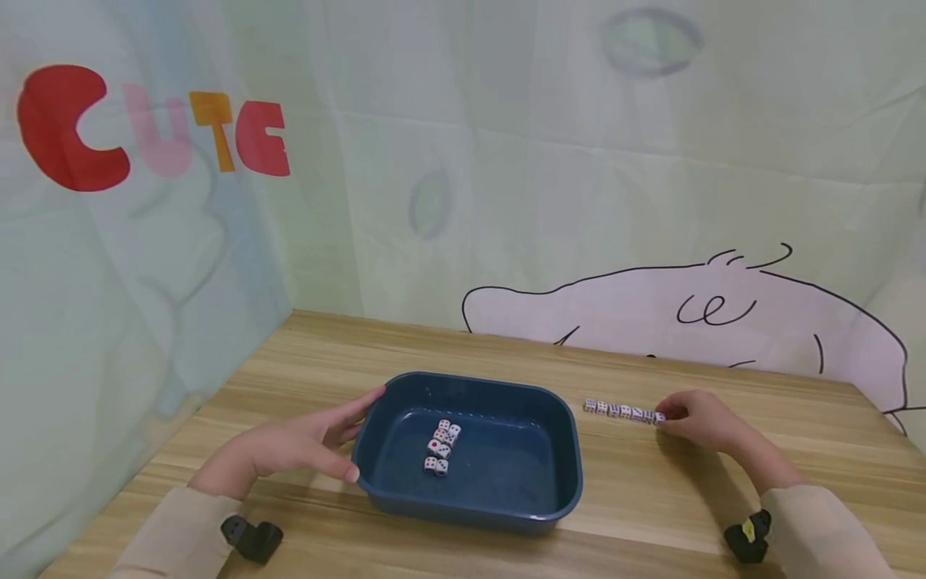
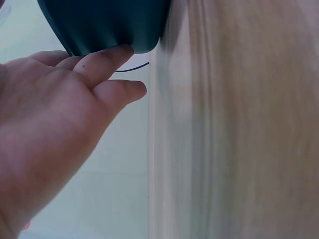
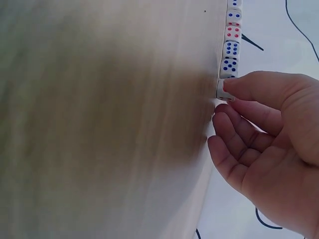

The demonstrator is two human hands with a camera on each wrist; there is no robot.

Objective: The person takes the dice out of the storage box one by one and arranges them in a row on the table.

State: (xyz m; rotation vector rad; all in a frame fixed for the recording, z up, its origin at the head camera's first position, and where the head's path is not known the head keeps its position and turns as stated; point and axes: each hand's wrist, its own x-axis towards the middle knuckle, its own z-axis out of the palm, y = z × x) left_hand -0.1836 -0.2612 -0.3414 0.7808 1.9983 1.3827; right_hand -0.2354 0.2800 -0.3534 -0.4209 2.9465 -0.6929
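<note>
A dark blue rectangular tray (image 1: 499,474) sits on the wooden table, with several white dice (image 1: 440,448) in a cluster on its floor. My left hand (image 1: 304,442) rests against the tray's left side, its fingers extended and touching the outer wall. To the right of the tray, several white dice stand in a straight row (image 1: 615,410). At the row's right end my right hand (image 1: 698,418) pinches a die (image 3: 223,89) between thumb and forefinger. That die touches or nearly touches its neighbour, and the thumb partly covers it.
The wood-grain table (image 1: 651,515) carries the tray and the dice row. Behind it hangs a printed cloth (image 1: 506,201) with a cartoon outline, and coloured letters mark the cloth at the left. A black wrist device (image 1: 251,539) sits by each sleeve.
</note>
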